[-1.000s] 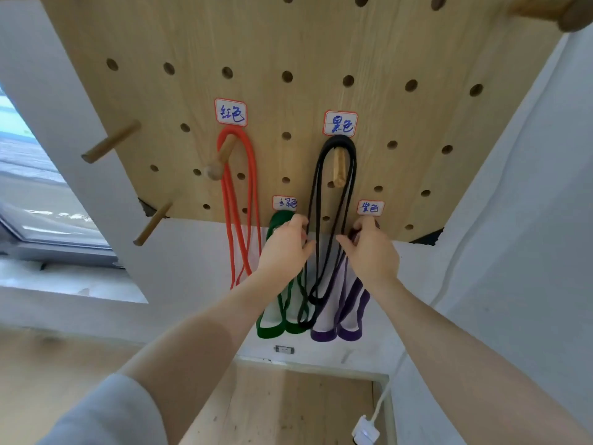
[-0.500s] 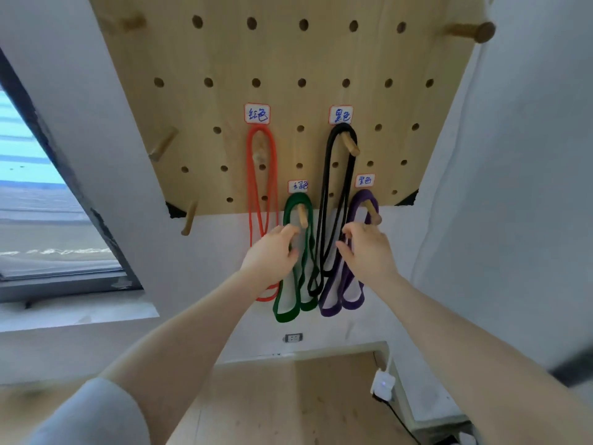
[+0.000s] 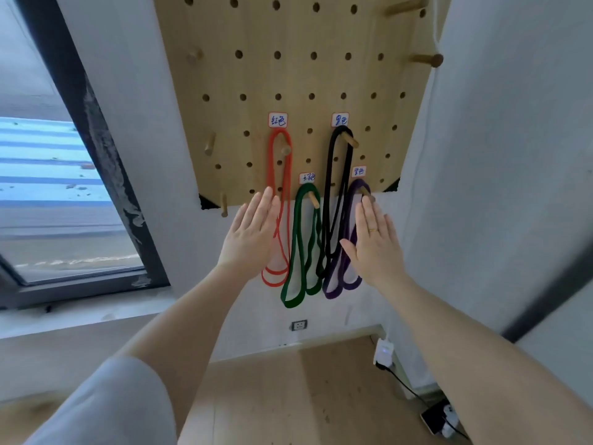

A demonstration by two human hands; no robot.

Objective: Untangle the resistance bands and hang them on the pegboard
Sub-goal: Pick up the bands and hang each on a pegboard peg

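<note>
On the wooden pegboard [image 3: 288, 75], four resistance bands are hanging from pegs under small labels.
Red band [image 3: 279, 175], green band [image 3: 296, 239], black band [image 3: 330, 194] and purple band [image 3: 348, 220] are dangling side by side; left hand [image 3: 253, 232] and right hand [image 3: 375, 242] are raising flat, straight fingers before them, gripping nothing.

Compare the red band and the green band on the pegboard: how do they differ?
The red band is a thin cord-like loop; the green band is a wide flat strap. Red hangs from a higher peg, green from a peg at the pegboard's bottom edge, so green ends lower. The left hand covers part of red; green is unobstructed. Both hang doubled, each under a handwritten label.
</note>
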